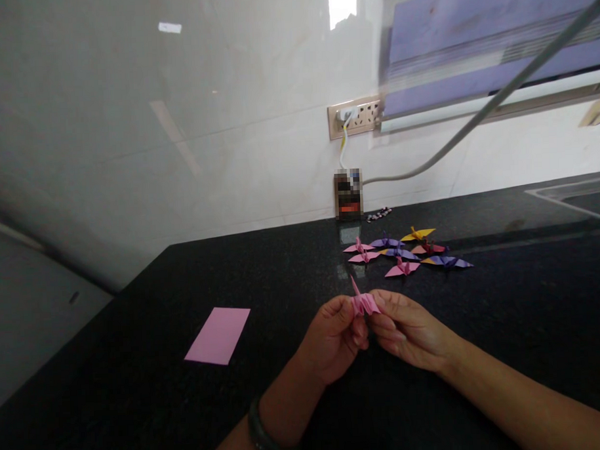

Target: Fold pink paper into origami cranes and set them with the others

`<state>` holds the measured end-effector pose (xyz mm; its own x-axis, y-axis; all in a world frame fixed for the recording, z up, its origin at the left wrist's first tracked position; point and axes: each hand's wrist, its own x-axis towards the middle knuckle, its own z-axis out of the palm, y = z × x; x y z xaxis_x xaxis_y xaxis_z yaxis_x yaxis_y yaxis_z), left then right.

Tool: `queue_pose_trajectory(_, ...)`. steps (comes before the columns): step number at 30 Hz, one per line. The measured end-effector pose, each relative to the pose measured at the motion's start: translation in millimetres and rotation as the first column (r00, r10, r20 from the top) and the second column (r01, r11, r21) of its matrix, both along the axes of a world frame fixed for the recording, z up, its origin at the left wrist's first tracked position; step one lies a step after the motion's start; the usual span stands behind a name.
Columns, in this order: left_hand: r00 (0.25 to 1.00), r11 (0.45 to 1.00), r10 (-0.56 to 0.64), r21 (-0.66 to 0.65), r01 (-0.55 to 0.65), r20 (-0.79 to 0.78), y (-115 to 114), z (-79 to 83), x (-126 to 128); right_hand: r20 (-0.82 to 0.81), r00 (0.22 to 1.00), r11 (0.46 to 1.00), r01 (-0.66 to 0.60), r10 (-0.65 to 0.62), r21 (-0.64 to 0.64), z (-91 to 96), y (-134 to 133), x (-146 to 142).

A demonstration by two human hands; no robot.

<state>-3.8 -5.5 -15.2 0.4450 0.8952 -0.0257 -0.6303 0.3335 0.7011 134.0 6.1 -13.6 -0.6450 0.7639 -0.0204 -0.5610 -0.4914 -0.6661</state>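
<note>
Between my two hands is a pink origami crane (365,305), held above the dark countertop with one thin point sticking up. My left hand (332,335) pinches its left side between thumb and fingers, and a dark bangle circles that wrist. On the crane's right side, my right hand (412,327) is closed in a similar pinch. The fingertips cover parts of the folded paper. Just beyond my hands lie several finished paper cranes, among them a pink one (402,268), a purple one (447,262) and a yellow one (418,234).
A flat pink paper sheet (218,336) lies on the black countertop (150,322) to the left. By the wall stands a small pixelated box (349,195) with a grey cable (454,137) running right. Beside it is a beaded strand (379,214). A socket panel (355,117) is above.
</note>
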Motion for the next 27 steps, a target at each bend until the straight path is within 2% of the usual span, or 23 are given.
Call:
queue_pose_trajectory(8,1.0,1.0,0.02,-0.02,-0.019,0.016,-1.9,-1.0,3.5,-0.022,0.999,1.0,0.024,-0.025,-0.019,-3.1,-1.2,-3.0)
queue_pose_trajectory(19,1.0,1.0,0.012,-0.015,-0.012,0.019,-3.6,0.3,4.4,-0.053,0.998,0.996,-0.031,0.027,-0.08,1.1,-1.7,-2.7)
queue_pose_trajectory(27,1.0,1.0,0.007,-0.01,-0.007,0.011,-4.1,1.3,5.2,-0.03,0.999,0.996,-0.041,0.039,-0.076,-0.8,-0.8,-1.3)
